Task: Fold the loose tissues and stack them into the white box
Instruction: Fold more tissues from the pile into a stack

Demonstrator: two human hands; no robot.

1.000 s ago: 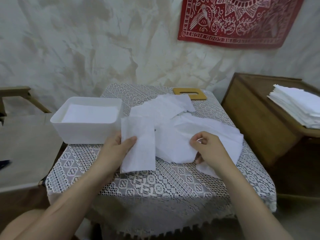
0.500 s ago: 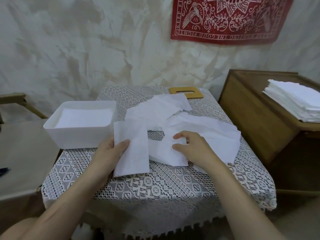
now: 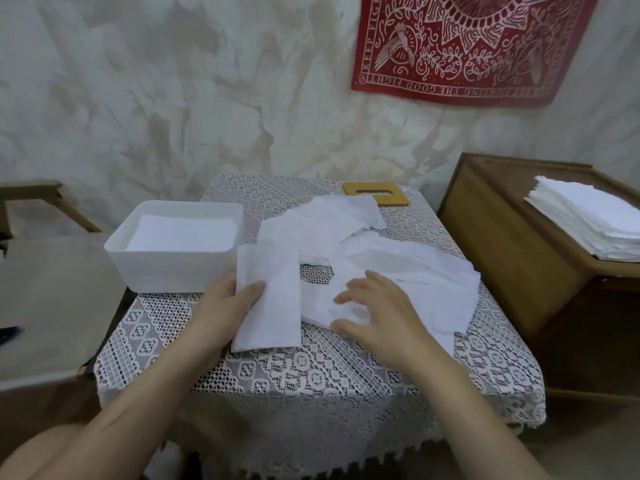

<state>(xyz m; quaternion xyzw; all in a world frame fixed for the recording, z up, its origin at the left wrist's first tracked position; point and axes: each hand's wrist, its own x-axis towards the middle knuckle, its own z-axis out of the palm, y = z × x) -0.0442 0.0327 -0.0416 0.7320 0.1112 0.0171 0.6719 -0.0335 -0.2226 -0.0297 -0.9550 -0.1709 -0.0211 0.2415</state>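
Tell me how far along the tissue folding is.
Done: the white box already holds a stack of folded tissues. In hand: the left hand grips one folded tissue beside the box, while the right hand rests open on the loose tissues. Left: that crumpled pile on the table needs folding and boxing.

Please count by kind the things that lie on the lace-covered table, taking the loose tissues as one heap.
white box: 1
stack of tissues inside it: 1
folded tissue, held by the left hand: 1
heap of loose tissues: 1
wooden board with a slot: 1
Total: 5
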